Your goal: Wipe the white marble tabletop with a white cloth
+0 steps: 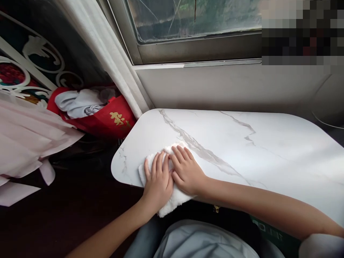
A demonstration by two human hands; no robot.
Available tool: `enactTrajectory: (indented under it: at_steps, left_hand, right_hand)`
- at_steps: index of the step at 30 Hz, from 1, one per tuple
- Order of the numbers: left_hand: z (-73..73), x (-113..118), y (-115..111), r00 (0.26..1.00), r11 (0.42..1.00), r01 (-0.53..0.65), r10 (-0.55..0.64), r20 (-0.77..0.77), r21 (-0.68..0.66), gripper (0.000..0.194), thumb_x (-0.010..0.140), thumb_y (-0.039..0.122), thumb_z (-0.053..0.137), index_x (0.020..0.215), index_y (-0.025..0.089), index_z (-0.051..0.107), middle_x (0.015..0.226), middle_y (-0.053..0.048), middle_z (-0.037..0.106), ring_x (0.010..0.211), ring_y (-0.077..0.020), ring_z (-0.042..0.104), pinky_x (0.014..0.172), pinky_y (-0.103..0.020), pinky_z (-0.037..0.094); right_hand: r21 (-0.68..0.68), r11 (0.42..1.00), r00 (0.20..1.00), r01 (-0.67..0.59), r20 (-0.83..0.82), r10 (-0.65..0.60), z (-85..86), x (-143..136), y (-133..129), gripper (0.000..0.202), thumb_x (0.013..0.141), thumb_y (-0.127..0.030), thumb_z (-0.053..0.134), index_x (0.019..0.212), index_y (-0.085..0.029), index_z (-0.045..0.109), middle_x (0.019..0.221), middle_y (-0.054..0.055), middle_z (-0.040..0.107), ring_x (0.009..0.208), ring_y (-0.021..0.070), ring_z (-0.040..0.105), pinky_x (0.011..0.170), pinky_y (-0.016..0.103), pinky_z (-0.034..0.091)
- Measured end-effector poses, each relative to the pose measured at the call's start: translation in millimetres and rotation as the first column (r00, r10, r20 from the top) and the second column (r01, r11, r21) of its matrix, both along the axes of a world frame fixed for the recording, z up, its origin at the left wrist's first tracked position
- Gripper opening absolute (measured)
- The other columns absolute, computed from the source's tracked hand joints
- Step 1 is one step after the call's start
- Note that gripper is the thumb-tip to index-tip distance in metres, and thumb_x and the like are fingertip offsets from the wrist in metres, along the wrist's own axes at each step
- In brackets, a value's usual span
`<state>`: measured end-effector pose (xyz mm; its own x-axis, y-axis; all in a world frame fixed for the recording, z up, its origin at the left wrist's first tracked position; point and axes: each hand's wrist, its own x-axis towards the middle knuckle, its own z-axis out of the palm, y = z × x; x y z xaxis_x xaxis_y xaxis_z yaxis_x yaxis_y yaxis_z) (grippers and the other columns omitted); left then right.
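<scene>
A white fluffy cloth (174,202) lies on the left part of a white marble-patterned table (215,136), with its near edge hanging over the front. My left hand (158,179) rests flat on the cloth, fingers spread and pointing away from me. Just to its right, my right hand (186,170) also presses on the cloth, its fingers stretched out. The two hands touch near the thumbs. Both palms are hidden against the cloth.
Beyond the table stand a wall (215,86) and a window (199,18). At left are a red bag (107,122) holding pale fabric, a light curtain (104,50) and pink cloth (32,132). A dark floor shows below left.
</scene>
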<state>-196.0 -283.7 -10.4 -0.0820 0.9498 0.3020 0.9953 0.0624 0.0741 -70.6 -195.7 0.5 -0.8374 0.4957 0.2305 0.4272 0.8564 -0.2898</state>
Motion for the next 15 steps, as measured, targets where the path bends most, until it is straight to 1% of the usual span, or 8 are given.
enactTrajectory:
  at_steps: [3, 5, 9, 12, 15]
  left_hand:
    - [1.7, -3, 13, 1.000, 1.000, -0.006, 0.007, 0.019, -0.022, 0.051, 0.092, 0.018, 0.029, 0.140, 0.006, 0.038, 0.147, -0.020, 0.039, 0.138, -0.0318, 0.031, 0.112, -0.060, 0.016]
    - [3.0, -7, 28, 0.999, 0.999, -0.015, 0.016, 0.033, -0.039, 0.051, 0.092, 0.019, 0.029, 0.140, 0.006, 0.038, 0.147, -0.020, 0.039, 0.138, -0.0318, 0.032, 0.112, -0.060, 0.016]
    - [6.1, -15, 73, 0.997, 0.997, -0.030, 0.034, 0.063, -0.069, 0.050, 0.092, 0.021, 0.028, 0.140, 0.008, 0.040, 0.147, -0.017, 0.039, 0.137, -0.0304, 0.033, 0.113, -0.058, 0.016]
    - [7.8, -22, 113, 0.995, 0.996, -0.053, 0.058, 0.079, -0.071, 0.049, 0.093, 0.022, 0.028, 0.139, 0.012, 0.041, 0.147, -0.016, 0.040, 0.137, -0.0292, 0.033, 0.113, -0.058, 0.016]
    - [8.1, -29, 146, 0.995, 0.997, -0.048, 0.054, 0.086, -0.063, 0.048, 0.093, 0.023, 0.028, 0.138, 0.017, 0.043, 0.146, -0.013, 0.042, 0.136, -0.0272, 0.035, 0.113, -0.057, 0.016]
  right_hand:
    - [-0.012, 1.000, 1.000, 0.016, 0.007, -0.016, 1.7, -3, 10, 0.053, 0.090, -0.029, 0.038, 0.136, -0.004, 0.044, 0.149, 0.021, 0.034, 0.139, 0.0347, 0.024, 0.115, 0.051, 0.017]
    - [-0.003, 0.999, 0.999, 0.043, 0.004, -0.043, 1.9, -8, 23, 0.051, 0.090, -0.029, 0.037, 0.134, -0.005, 0.045, 0.148, 0.019, 0.036, 0.138, 0.0337, 0.026, 0.114, 0.050, 0.018]
    - [0.033, 0.992, 0.992, 0.121, -0.040, -0.120, -0.4, -21, 63, 0.047, 0.088, -0.026, 0.036, 0.130, -0.008, 0.049, 0.144, 0.017, 0.043, 0.134, 0.0316, 0.033, 0.112, 0.046, 0.023]
    - [0.048, 0.986, 0.984, 0.157, -0.097, -0.152, -2.9, -32, 98, 0.041, 0.085, -0.021, 0.038, 0.121, -0.012, 0.054, 0.135, 0.014, 0.051, 0.127, 0.0287, 0.040, 0.107, 0.042, 0.029]
    - [0.045, 0.979, 0.971, 0.201, -0.144, -0.192, -4.4, -42, 128, 0.035, 0.084, -0.019, 0.038, 0.113, -0.014, 0.057, 0.126, 0.013, 0.057, 0.118, 0.0274, 0.046, 0.102, 0.040, 0.034]
